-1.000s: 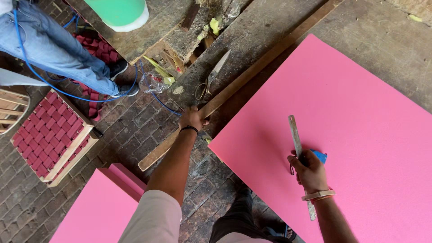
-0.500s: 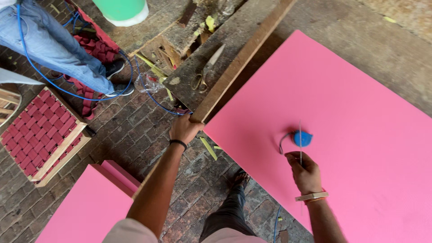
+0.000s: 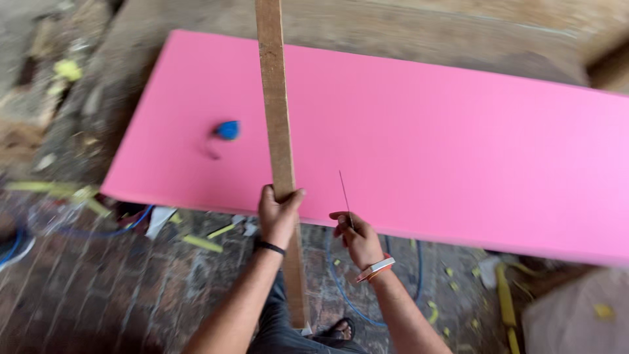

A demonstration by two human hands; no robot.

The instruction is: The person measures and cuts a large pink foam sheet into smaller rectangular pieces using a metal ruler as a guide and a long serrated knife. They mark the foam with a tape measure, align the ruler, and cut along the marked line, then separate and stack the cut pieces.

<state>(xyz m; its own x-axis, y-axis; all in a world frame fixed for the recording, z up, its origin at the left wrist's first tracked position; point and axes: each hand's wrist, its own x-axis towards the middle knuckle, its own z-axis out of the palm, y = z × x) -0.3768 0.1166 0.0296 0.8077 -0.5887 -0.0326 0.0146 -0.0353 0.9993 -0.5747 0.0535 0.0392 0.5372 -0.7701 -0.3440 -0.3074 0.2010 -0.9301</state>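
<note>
The wooden batten (image 3: 278, 124) has been swung across the pink foam board (image 3: 406, 131), clamped by the left hand (image 3: 278, 213); at its 3 o'clock, a thin blade (image 3: 344, 196) is pinched by the right hand (image 3: 354, 236); marking or cutting seems prepared.

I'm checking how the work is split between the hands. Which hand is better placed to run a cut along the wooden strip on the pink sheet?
Probably the right hand: it holds the thin blade beside the wooden strip, over the pink sheet. The left hand grips the strip.
</note>
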